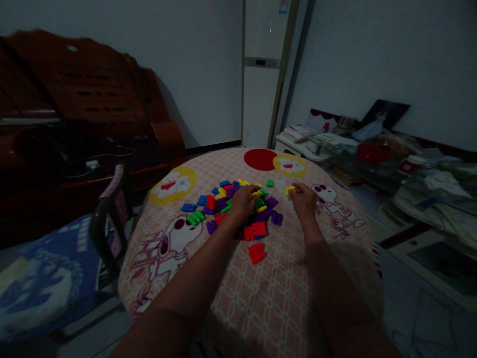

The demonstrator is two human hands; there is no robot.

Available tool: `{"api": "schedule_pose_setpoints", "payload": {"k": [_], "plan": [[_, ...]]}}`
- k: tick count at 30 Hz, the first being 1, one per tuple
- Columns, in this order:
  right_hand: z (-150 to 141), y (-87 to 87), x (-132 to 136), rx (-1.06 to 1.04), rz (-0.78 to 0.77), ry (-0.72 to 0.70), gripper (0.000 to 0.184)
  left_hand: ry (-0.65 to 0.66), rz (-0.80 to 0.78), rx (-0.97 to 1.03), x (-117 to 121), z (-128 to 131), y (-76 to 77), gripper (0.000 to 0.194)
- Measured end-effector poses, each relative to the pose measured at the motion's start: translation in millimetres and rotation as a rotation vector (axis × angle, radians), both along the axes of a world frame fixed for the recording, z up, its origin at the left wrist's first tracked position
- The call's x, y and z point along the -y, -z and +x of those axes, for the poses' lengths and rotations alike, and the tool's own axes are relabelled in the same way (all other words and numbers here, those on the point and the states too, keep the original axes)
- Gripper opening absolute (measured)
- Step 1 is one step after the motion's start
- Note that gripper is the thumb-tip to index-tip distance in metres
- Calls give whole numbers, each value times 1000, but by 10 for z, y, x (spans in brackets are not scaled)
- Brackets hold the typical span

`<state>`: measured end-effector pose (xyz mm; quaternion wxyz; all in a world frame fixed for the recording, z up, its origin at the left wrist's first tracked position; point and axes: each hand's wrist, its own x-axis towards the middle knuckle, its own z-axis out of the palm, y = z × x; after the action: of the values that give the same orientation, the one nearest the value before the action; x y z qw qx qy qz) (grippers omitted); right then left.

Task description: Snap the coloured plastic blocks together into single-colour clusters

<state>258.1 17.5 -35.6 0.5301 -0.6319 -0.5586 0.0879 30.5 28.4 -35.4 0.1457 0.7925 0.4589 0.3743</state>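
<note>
A pile of plastic building blocks in red, blue, green, purple and yellow lies mid-table. My left hand reaches over the pile from the front, its fingers curled down beside yellow pieces; what they grip, if anything, is hidden. To the right of the pile, my right hand pinches a small yellow block between thumb and fingers, at or just above the cloth. A green block lies apart between the hands, towards the back. Nearer to me sits a loose red block, with another red block behind it.
The round table wears a patterned cloth with cartoon dogs. A chair with a blue cover stands at the left, a wooden bench behind it. Cluttered glass shelving runs along the right. A tall white cabinet-like unit stands behind.
</note>
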Motion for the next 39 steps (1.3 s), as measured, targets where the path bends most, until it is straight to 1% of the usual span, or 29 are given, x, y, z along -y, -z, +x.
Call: {"api": "schedule_pose_setpoints", "payload": {"k": [2, 4, 7, 10, 12, 14, 16, 18, 22, 25, 28, 30, 32, 35, 37, 39], "plan": [[98, 39, 11, 177, -32, 123, 32, -78, 56, -45, -36, -11, 46, 31], [133, 93, 26, 346, -66, 171, 30, -144, 98, -76, -68, -17, 65, 30], [110, 162, 40, 517, -114, 169, 30, -211, 119, -127, -106, -17, 41, 35], [85, 181, 32, 557, -156, 146, 31, -198, 102, -250, -123, 4, 13, 40], [89, 157, 23, 509, -135, 167, 36, -144, 82, -354, -112, 35, 19, 45], [108, 115, 20, 413, -91, 228, 41, -83, 50, -440, -87, 74, 35, 47], [137, 67, 29, 303, -49, 296, 43, -52, 9, -494, -58, 109, 45, 46], [172, 25, 48, 210, -12, 343, 44, -61, -5, -513, -39, 131, 37, 41], [221, -14, 84, 64, 32, 368, 41, -95, 3, -501, -39, 153, -18, 34], [215, -1, 90, -16, 37, 367, 40, -131, -21, -495, -55, 177, -45, 34], [187, 32, 80, -49, 49, 332, 42, -138, -35, -489, -67, 184, -28, 32], [164, 50, 70, -43, 68, 308, 44, -145, -41, -455, -70, 167, -8, 29], [134, 55, 60, -40, 97, 278, 45, -153, -39, -371, -70, 136, -8, 24], [46, 32, 50, -80, 125, 177, 44, -119, -73, -126, -71, 96, -70, 23], [-49, -2, 52, -139, 104, 60, 43, -18, -134, 100, -72, 95, -132, 27], [-155, -41, 59, -219, 46, -90, 45, 139, -203, 314, -71, 120, -177, 29]]}}
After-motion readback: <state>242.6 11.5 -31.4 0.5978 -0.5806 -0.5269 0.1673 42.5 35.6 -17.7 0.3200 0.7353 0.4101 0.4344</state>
